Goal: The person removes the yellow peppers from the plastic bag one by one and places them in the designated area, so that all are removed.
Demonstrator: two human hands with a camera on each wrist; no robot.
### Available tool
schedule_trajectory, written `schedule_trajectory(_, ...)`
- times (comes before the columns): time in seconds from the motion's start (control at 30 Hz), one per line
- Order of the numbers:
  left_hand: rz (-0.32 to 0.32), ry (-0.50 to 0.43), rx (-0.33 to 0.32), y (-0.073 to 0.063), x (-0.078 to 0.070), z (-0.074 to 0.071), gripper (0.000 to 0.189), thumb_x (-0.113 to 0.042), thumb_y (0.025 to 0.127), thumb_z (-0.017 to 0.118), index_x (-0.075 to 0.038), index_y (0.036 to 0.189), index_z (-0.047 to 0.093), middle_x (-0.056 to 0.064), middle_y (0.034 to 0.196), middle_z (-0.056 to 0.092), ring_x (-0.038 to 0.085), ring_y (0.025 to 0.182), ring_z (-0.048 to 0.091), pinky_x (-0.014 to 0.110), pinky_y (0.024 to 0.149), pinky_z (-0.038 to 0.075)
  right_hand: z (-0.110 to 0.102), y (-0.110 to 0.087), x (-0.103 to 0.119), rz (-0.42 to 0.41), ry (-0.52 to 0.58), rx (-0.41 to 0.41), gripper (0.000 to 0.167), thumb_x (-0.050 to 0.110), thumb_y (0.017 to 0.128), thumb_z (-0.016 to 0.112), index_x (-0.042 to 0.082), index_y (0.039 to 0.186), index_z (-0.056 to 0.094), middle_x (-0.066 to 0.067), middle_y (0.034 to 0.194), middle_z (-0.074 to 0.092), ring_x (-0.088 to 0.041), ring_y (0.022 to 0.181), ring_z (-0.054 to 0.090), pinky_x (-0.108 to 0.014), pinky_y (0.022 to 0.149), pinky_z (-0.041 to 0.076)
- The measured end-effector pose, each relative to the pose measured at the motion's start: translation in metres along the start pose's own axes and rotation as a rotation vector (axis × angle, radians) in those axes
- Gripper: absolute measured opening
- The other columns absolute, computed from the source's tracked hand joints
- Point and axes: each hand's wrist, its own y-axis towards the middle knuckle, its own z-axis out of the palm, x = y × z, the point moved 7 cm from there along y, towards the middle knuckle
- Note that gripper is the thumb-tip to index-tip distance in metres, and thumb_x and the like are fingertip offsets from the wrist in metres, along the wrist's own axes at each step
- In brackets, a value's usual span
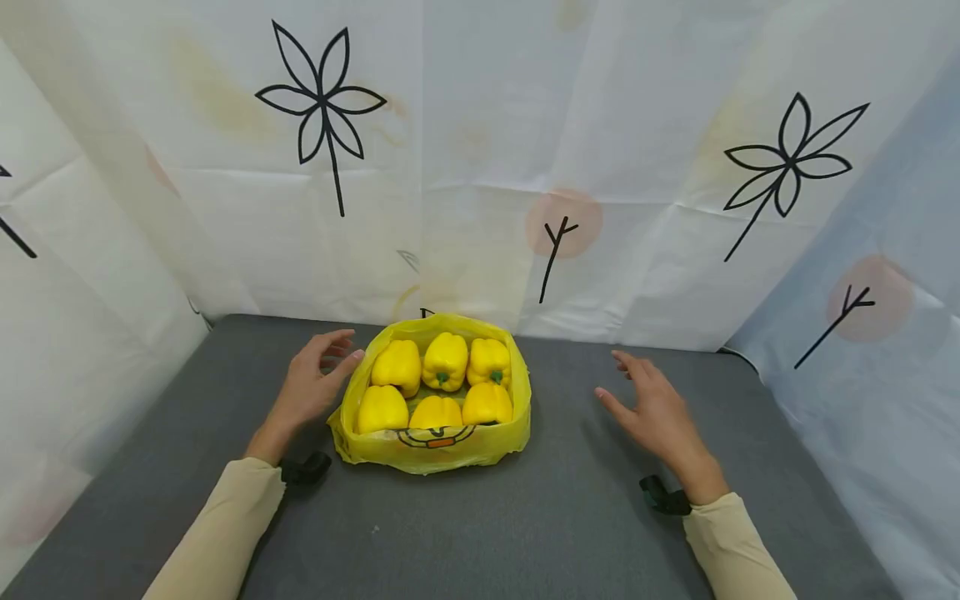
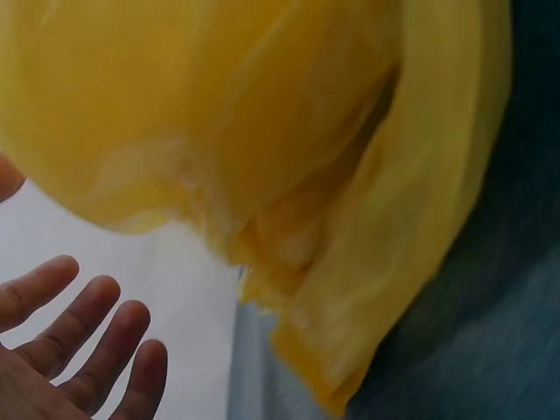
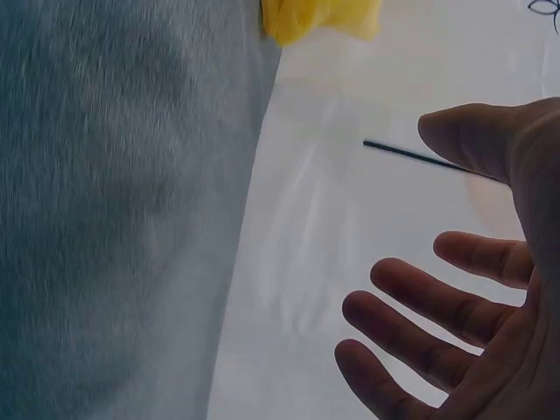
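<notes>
Just beside the left hand (image 1: pixel 311 379), the bag (image 1: pixel 487 446) is thin, crinkled plastic; the peppers (image 1: pixel 445 363) inside look smooth and glossy. Below the right hand (image 1: pixel 656 412), the surface (image 1: pixel 570 517) is matt and finely fibrous, like cloth. Beyond both hands hangs creased, fabric-like sheeting (image 1: pixel 480 108); behind them, the sleeves (image 1: pixel 225 521) look like matt cloth.

Left hand (image 1: pixel 306 387) with fingers (image 2: pixel 115 339) loosely bent, right hand (image 1: pixel 660 412) with fingers spread (thumb (image 3: pixel 472 136) held apart), both forearms (image 1: pixel 219 529) slanting inward

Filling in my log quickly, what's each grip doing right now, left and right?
Left grip: open, holding nothing, beside the yellow bag.
Right grip: open, holding nothing, apart from the bag on its right.
</notes>
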Motion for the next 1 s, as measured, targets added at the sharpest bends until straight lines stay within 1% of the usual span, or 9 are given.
schedule_trajectory(0.07,-0.032,-0.047,0.025,0.000,0.002,0.004,0.052,-0.029,0.104,0.060,0.001,0.145,0.050,0.024,0.129,0.056,0.041,0.119,0.054,0.059,0.101,0.044,0.002,0.000,0.004,-0.011,-0.002,0.001,0.067,0.024,0.094,0.076,0.000,0.148,0.045,-0.024,0.126,0.059,-0.043,0.113,0.057,-0.062,0.088,0.049)
schedule_trajectory(0.17,-0.062,-0.102,0.045,0.001,0.004,0.008,0.051,-0.027,0.104,0.061,0.001,0.145,0.051,0.023,0.127,0.058,0.040,0.117,0.056,0.054,0.099,0.047,0.004,0.000,0.010,-0.025,0.000,0.001,0.066,0.023,0.093,0.077,0.000,0.147,0.047,-0.023,0.125,0.060,-0.042,0.112,0.059,-0.061,0.088,0.050)
schedule_trajectory(0.33,-0.094,-0.146,0.067,0.000,0.010,0.013,0.048,-0.025,0.102,0.064,0.000,0.143,0.054,0.020,0.122,0.061,0.034,0.109,0.059,0.033,0.088,0.052,0.007,-0.001,0.017,-0.029,0.001,0.014,0.066,0.024,0.093,0.077,0.001,0.147,0.047,-0.022,0.124,0.060,-0.041,0.112,0.059,-0.060,0.088,0.050)
schedule_trajectory(0.43,-0.116,-0.174,0.075,-0.001,0.015,0.016,0.049,-0.026,0.102,0.065,-0.002,0.143,0.056,0.019,0.121,0.061,0.029,0.105,0.060,0.025,0.084,0.052,0.008,-0.001,0.020,-0.038,0.004,0.018,0.066,0.024,0.092,0.078,0.001,0.147,0.047,-0.022,0.124,0.060,-0.041,0.111,0.060,-0.060,0.087,0.050)
schedule_trajectory(0.57,-0.135,-0.223,0.071,-0.002,0.023,0.018,0.048,-0.027,0.100,0.067,-0.003,0.141,0.059,0.018,0.122,0.061,0.017,0.101,0.061,0.023,0.082,0.053,0.009,-0.001,0.023,-0.058,0.013,0.018,0.066,0.023,0.092,0.078,0.001,0.146,0.047,-0.021,0.123,0.060,-0.039,0.110,0.060,-0.059,0.086,0.051)
schedule_trajectory(0.63,-0.129,-0.261,0.063,-0.003,0.026,0.019,0.047,-0.025,0.100,0.068,-0.002,0.140,0.060,0.018,0.122,0.062,0.012,0.098,0.062,0.022,0.081,0.054,0.009,-0.001,0.025,-0.069,0.019,0.019,0.066,0.022,0.092,0.078,0.001,0.146,0.047,-0.021,0.123,0.060,-0.039,0.110,0.061,-0.059,0.086,0.052)
schedule_trajectory(0.73,-0.114,-0.327,0.045,-0.003,0.031,0.020,0.044,-0.021,0.100,0.069,0.000,0.138,0.061,0.017,0.120,0.064,0.008,0.095,0.064,0.020,0.080,0.055,0.009,-0.002,0.028,-0.080,0.025,0.026,0.066,0.023,0.092,0.078,0.001,0.146,0.047,-0.020,0.123,0.060,-0.039,0.110,0.061,-0.058,0.087,0.052)
schedule_trajectory(0.87,-0.118,-0.417,0.038,-0.003,0.038,0.022,0.044,-0.018,0.100,0.069,0.004,0.137,0.061,0.009,0.116,0.067,0.007,0.096,0.065,0.020,0.082,0.056,0.011,-0.002,0.030,-0.087,0.031,0.035,0.066,0.023,0.092,0.078,0.002,0.146,0.047,-0.018,0.124,0.060,-0.038,0.110,0.061,-0.058,0.088,0.052)
schedule_trajectory(1.0,-0.149,-0.496,0.043,-0.005,0.044,0.024,0.046,-0.017,0.099,0.069,0.007,0.137,0.060,-0.001,0.115,0.069,0.009,0.100,0.065,0.022,0.084,0.056,0.013,-0.003,0.032,-0.095,0.034,0.039,0.066,0.023,0.092,0.078,0.002,0.146,0.047,-0.018,0.124,0.060,-0.037,0.110,0.061,-0.057,0.088,0.052)
